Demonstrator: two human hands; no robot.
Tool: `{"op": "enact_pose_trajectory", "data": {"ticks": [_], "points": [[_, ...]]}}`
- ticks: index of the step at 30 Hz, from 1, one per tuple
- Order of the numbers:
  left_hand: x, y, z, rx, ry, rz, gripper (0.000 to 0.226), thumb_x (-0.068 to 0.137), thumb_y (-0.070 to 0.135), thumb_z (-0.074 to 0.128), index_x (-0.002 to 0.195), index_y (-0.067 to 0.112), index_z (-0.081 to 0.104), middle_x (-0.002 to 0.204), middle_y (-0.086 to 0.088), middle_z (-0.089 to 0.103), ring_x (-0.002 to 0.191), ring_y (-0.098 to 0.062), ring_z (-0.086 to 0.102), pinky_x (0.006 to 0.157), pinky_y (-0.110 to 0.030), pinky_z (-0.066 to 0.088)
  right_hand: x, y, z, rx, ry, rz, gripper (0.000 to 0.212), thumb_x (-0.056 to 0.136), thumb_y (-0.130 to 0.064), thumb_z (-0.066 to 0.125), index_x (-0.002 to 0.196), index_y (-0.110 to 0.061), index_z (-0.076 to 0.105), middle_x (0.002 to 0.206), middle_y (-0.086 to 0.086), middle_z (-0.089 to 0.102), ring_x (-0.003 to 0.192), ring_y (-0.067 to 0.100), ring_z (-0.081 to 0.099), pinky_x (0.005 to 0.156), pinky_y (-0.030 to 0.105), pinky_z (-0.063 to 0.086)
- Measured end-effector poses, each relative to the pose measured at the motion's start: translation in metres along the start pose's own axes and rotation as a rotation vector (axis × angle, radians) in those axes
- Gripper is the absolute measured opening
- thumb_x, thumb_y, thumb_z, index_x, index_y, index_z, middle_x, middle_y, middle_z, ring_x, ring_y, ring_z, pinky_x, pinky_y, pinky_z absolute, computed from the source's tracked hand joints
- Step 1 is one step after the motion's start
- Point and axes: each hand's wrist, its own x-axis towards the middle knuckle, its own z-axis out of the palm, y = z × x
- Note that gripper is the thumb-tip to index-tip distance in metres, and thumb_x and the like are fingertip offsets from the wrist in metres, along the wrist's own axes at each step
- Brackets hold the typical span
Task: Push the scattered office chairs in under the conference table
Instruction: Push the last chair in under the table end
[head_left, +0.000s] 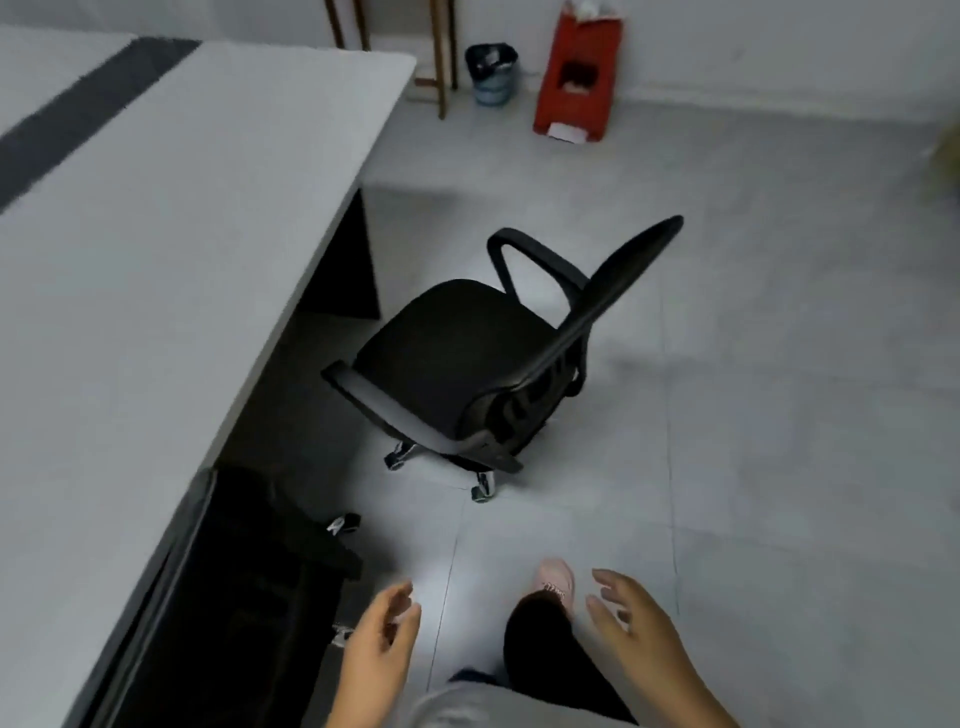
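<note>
A black office chair (457, 353) on casters stands on the grey tiled floor, out from the right side of the white conference table (171, 249), its seat facing the table and its backrest away from it. A second black chair (244, 597) sits tucked under the table's near edge at lower left. My left hand (379, 644) and my right hand (639, 634) hover low in the view, fingers relaxed, holding nothing, well short of the standing chair.
A dark stripe (88, 109) runs along the tabletop. By the far wall stand a small bin (491, 73), a red box (576, 83) and wooden legs (441, 57). My pink shoe (558, 579) steps forward on open floor right of the chair.
</note>
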Motion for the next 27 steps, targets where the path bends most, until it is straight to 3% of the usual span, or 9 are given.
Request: {"op": "enact_pose_trajectory", "data": {"ticks": [2, 4, 7, 10, 12, 16, 20, 23, 27], "points": [[0.005, 0.009, 0.022, 0.076, -0.1, 0.034, 0.051, 0.084, -0.001, 0.058, 0.074, 0.048, 0.065, 0.078, 0.016, 0.067, 0.083, 0.01, 0.061, 0.062, 0.006, 0.04, -0.026, 0.034, -0.026, 0.111, 0.139, 0.119, 0.023, 0.075, -0.039, 0.066, 0.091, -0.037, 0.049, 0.108, -0.003, 0.058, 0.096, 0.001, 0.056, 0.08, 0.01, 0.043], [0.009, 0.022, 0.052, 0.139, -0.195, 0.052, 0.051, 0.084, 0.0, 0.059, 0.068, 0.049, 0.063, 0.076, 0.018, 0.066, 0.073, 0.023, 0.055, 0.061, 0.007, 0.038, -0.049, 0.061, -0.048, 0.202, 0.239, 0.218, 0.019, 0.082, -0.017, 0.062, 0.092, -0.028, 0.052, 0.111, 0.008, 0.058, 0.097, 0.015, 0.057, 0.072, 0.009, 0.042], [0.011, 0.038, 0.118, 0.22, -0.357, 0.084, 0.034, 0.085, -0.003, 0.055, 0.081, 0.03, 0.057, 0.091, -0.001, 0.064, 0.087, -0.002, 0.06, 0.06, 0.006, 0.037, -0.067, 0.1, -0.081, 0.26, 0.348, 0.291, 0.023, 0.082, -0.003, 0.06, 0.096, -0.019, 0.052, 0.11, 0.013, 0.058, 0.098, 0.023, 0.056, 0.078, 0.022, 0.039], [0.013, 0.06, 0.195, 0.261, -0.454, 0.131, 0.029, 0.086, -0.001, 0.055, 0.085, 0.028, 0.054, 0.093, 0.0, 0.061, 0.096, -0.023, 0.055, 0.061, 0.005, 0.038, -0.059, 0.116, -0.131, 0.259, 0.389, 0.31, 0.018, 0.08, -0.017, 0.064, 0.091, -0.027, 0.054, 0.104, -0.005, 0.062, 0.098, 0.015, 0.057, 0.075, 0.012, 0.039], [0.015, 0.08, 0.249, 0.276, -0.494, 0.156, 0.023, 0.087, 0.002, 0.053, 0.088, 0.025, 0.054, 0.096, 0.001, 0.059, 0.099, -0.02, 0.053, 0.062, 0.005, 0.038, -0.04, 0.127, -0.173, 0.244, 0.424, 0.274, 0.022, 0.074, -0.034, 0.069, 0.093, -0.026, 0.06, 0.097, -0.019, 0.064, 0.096, 0.007, 0.059, 0.072, 0.006, 0.039], [0.02, 0.134, 0.336, 0.271, -0.494, 0.26, 0.017, 0.09, 0.008, 0.05, 0.101, 0.022, 0.052, 0.102, 0.001, 0.056, 0.095, -0.007, 0.052, 0.064, 0.007, 0.035, 0.009, 0.131, -0.257, 0.158, 0.419, 0.175, 0.032, 0.087, -0.014, 0.056, 0.118, -0.009, 0.053, 0.111, -0.002, 0.052, 0.104, 0.014, 0.052, 0.085, 0.018, 0.037], [0.028, 0.168, 0.383, 0.243, -0.47, 0.325, 0.022, 0.09, 0.01, 0.051, 0.102, 0.029, 0.049, 0.101, 0.014, 0.054, 0.095, 0.001, 0.052, 0.069, 0.003, 0.038, 0.046, 0.134, -0.314, 0.214, 0.419, 0.096, 0.022, 0.086, -0.012, 0.056, 0.105, -0.023, 0.053, 0.105, -0.003, 0.054, 0.092, -0.006, 0.054, 0.076, 0.003, 0.038], [0.042, 0.179, 0.399, 0.247, -0.41, 0.303, 0.025, 0.09, 0.014, 0.051, 0.1, 0.036, 0.046, 0.102, 0.026, 0.048, 0.096, 0.003, 0.05, 0.072, -0.005, 0.038, 0.072, 0.143, -0.337, 0.217, 0.398, 0.087, 0.031, 0.083, -0.007, 0.06, 0.091, -0.035, 0.051, 0.1, 0.0, 0.058, 0.085, -0.025, 0.05, 0.07, -0.005, 0.038], [0.078, 0.188, 0.414, 0.201, -0.282, 0.209, 0.024, 0.091, 0.011, 0.05, 0.101, 0.033, 0.046, 0.102, 0.015, 0.051, 0.097, -0.005, 0.05, 0.082, -0.018, 0.038, 0.129, 0.146, -0.367, 0.184, 0.269, 0.067, 0.024, 0.079, -0.019, 0.066, 0.102, -0.019, 0.06, 0.097, 0.001, 0.06, 0.085, -0.005, 0.059, 0.069, -0.001, 0.039]]}}
